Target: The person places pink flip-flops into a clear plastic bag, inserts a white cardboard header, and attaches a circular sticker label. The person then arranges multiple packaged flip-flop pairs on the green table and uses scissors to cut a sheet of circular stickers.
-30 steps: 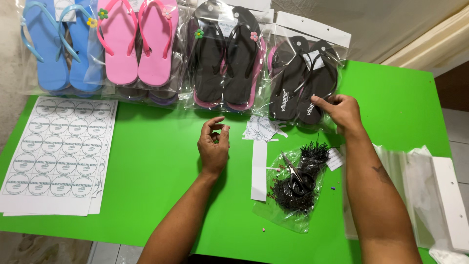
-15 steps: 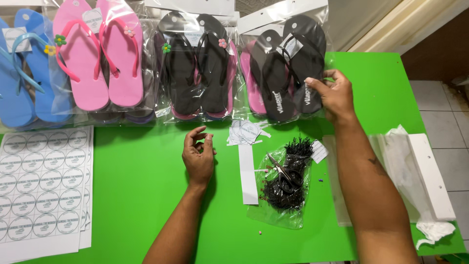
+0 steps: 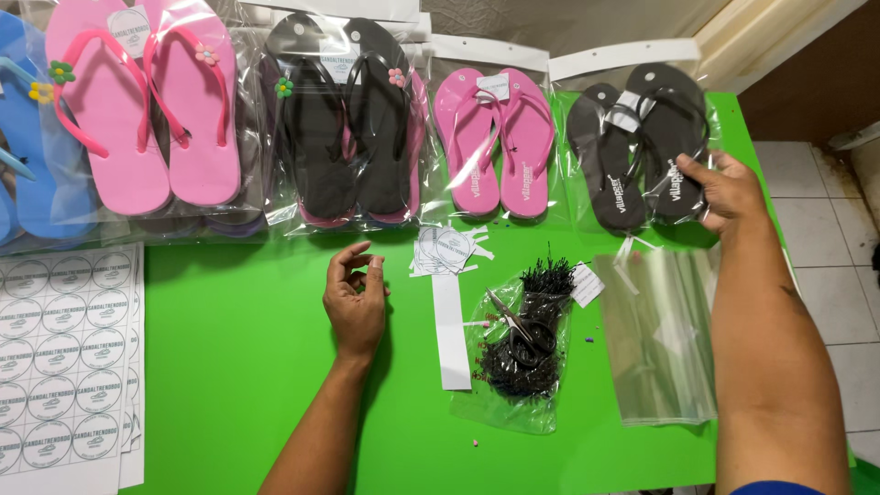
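Black flip-flops in a clear bag [image 3: 642, 151], lying at the far right corner of the green desk [image 3: 238, 367]; the right hand [image 3: 724, 188] grips the bag's right edge, fingers [image 3: 689, 170] closed over the plastic. Left of it lie a bagged pink pair [image 3: 495, 137], then a bagged black pair with small flowers [image 3: 344, 119], then a larger pink pair [image 3: 137, 110]. Left hand [image 3: 356, 298] rests mid-desk, fingers curled, thumb and forefinger pinched narrowly; whether they hold anything cannot be told. Near it: round paper tags [image 3: 445, 249], a pouch of black fasteners with scissors [image 3: 518, 344], empty clear bags [image 3: 660, 335], sticker sheets [image 3: 64, 357].
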